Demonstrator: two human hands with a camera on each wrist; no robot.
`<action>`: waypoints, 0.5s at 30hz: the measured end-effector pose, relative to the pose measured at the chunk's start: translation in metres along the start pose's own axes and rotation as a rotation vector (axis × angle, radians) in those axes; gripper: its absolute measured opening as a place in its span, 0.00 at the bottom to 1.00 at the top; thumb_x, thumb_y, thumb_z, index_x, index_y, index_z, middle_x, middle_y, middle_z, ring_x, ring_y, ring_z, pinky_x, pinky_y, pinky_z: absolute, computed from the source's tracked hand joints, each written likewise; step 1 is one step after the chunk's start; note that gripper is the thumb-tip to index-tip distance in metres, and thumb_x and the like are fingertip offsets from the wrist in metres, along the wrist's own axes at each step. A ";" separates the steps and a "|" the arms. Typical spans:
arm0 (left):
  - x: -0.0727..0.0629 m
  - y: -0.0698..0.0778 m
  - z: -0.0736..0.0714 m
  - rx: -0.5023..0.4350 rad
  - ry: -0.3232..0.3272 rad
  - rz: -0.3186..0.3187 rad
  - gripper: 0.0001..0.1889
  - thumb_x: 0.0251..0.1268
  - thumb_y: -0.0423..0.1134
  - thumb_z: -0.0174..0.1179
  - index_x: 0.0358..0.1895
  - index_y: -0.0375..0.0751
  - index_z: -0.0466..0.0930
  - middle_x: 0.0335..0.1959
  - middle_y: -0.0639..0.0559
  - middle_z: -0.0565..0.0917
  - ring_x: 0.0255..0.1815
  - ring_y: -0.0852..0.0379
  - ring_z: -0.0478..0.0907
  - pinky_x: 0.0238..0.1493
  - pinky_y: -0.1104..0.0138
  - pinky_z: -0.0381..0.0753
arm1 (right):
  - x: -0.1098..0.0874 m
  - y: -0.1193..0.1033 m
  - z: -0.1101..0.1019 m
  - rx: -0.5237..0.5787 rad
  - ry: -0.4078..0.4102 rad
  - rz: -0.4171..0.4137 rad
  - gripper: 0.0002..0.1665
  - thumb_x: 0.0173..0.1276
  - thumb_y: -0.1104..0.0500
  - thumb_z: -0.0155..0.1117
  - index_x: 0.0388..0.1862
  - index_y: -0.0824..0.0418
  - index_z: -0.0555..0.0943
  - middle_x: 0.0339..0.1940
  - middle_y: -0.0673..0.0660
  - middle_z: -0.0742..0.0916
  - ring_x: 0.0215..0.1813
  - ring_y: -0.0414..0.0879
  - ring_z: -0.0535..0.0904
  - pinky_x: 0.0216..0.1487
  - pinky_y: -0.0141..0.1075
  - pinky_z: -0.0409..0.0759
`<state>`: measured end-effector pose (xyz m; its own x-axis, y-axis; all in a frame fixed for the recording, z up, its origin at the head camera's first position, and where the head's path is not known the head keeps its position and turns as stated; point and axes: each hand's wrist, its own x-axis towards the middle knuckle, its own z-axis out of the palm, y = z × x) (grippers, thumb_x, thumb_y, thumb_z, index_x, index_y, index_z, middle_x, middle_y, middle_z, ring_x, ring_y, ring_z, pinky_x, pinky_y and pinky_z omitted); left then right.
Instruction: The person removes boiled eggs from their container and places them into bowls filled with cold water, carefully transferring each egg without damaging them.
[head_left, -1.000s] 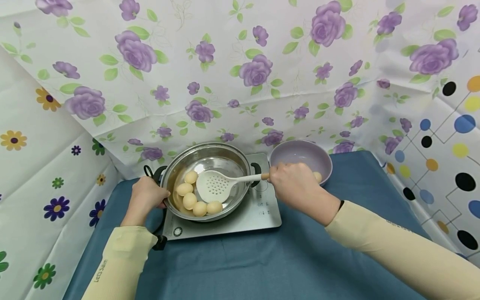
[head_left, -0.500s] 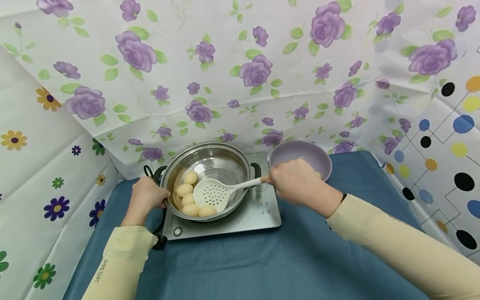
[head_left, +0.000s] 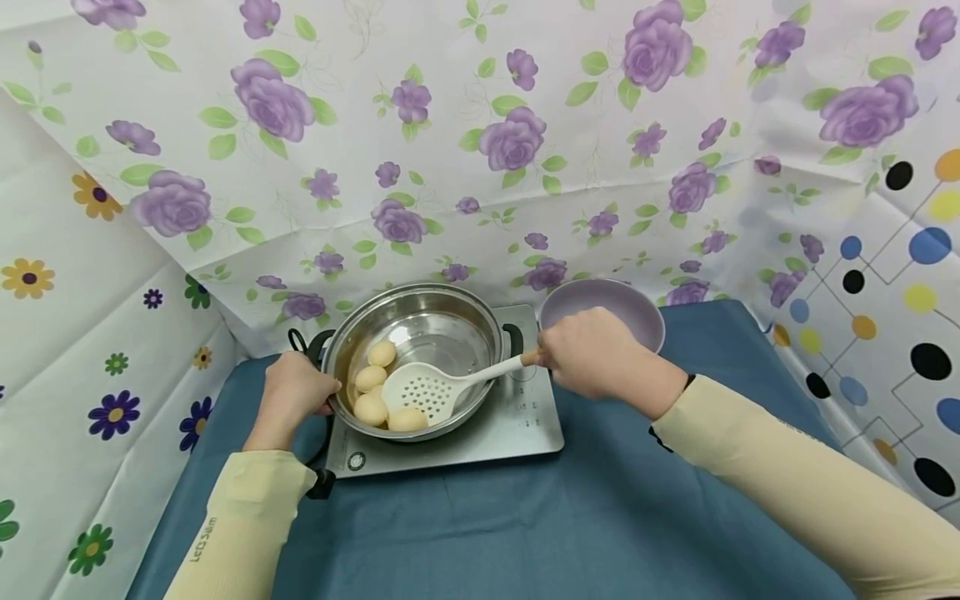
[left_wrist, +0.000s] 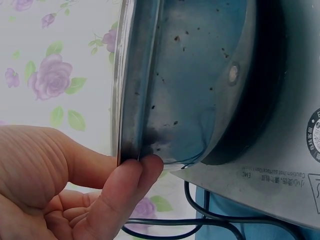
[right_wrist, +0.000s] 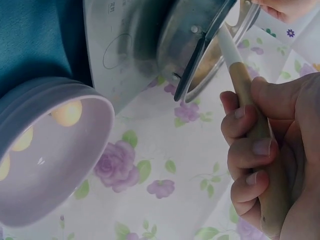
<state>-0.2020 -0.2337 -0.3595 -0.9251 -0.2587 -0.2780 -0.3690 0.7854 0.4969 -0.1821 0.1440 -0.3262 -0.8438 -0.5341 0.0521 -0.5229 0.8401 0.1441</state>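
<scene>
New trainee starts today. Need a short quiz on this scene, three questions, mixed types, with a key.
1. Multiple choice: what does the right hand grip?
A) the slotted skimmer
B) the pot's black side handle
C) the power cord

2. Count: in the right wrist view, how many pale-yellow, egg-shaped pieces show inside the lavender bowl?

3. True or false: the left hand rests on the lavender bowl.

Key:
1. A
2. Three, one of them cut off by the picture's edge.
3. False; the left hand pinches the steel pot at its rim.
</scene>
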 end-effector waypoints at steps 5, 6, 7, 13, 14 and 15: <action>0.001 -0.001 0.001 0.016 0.013 0.010 0.12 0.55 0.36 0.59 0.31 0.27 0.83 0.11 0.46 0.82 0.13 0.56 0.81 0.20 0.62 0.80 | 0.001 0.002 -0.002 0.047 -0.031 0.008 0.15 0.68 0.45 0.54 0.25 0.48 0.79 0.13 0.45 0.74 0.15 0.41 0.68 0.15 0.35 0.61; 0.001 -0.001 0.001 0.020 0.013 0.011 0.12 0.55 0.36 0.59 0.31 0.27 0.83 0.10 0.47 0.82 0.13 0.56 0.81 0.20 0.62 0.79 | 0.001 0.003 -0.002 0.058 -0.037 0.013 0.15 0.68 0.45 0.54 0.25 0.47 0.79 0.13 0.45 0.74 0.15 0.41 0.68 0.16 0.36 0.61; 0.001 -0.002 0.001 0.021 0.013 0.010 0.12 0.55 0.36 0.59 0.31 0.27 0.83 0.10 0.47 0.81 0.12 0.56 0.81 0.20 0.62 0.79 | 0.001 0.004 -0.002 0.072 -0.046 0.019 0.14 0.68 0.45 0.54 0.25 0.46 0.79 0.14 0.45 0.75 0.16 0.41 0.68 0.16 0.36 0.62; 0.001 -0.001 0.001 0.028 0.011 0.006 0.11 0.55 0.37 0.59 0.30 0.28 0.83 0.10 0.48 0.81 0.13 0.56 0.81 0.21 0.62 0.79 | 0.003 0.007 -0.001 0.148 -0.102 0.074 0.13 0.68 0.46 0.54 0.25 0.43 0.79 0.14 0.46 0.76 0.17 0.42 0.70 0.18 0.37 0.63; 0.001 -0.001 0.001 0.027 0.009 0.006 0.11 0.55 0.37 0.59 0.30 0.29 0.83 0.10 0.48 0.81 0.13 0.56 0.81 0.21 0.62 0.79 | 0.003 0.008 -0.002 0.155 -0.107 0.086 0.14 0.68 0.46 0.53 0.24 0.43 0.79 0.14 0.46 0.75 0.16 0.42 0.70 0.18 0.37 0.63; 0.001 -0.001 0.001 0.027 0.009 0.006 0.11 0.55 0.37 0.59 0.30 0.29 0.83 0.10 0.48 0.81 0.13 0.56 0.81 0.21 0.63 0.79 | 0.003 0.008 -0.002 0.165 -0.114 0.096 0.14 0.68 0.46 0.53 0.23 0.43 0.79 0.13 0.47 0.75 0.16 0.43 0.69 0.18 0.37 0.62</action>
<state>-0.2024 -0.2343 -0.3606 -0.9280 -0.2587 -0.2681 -0.3611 0.8020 0.4759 -0.1892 0.1490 -0.3228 -0.8940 -0.4445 -0.0561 -0.4441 0.8957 -0.0202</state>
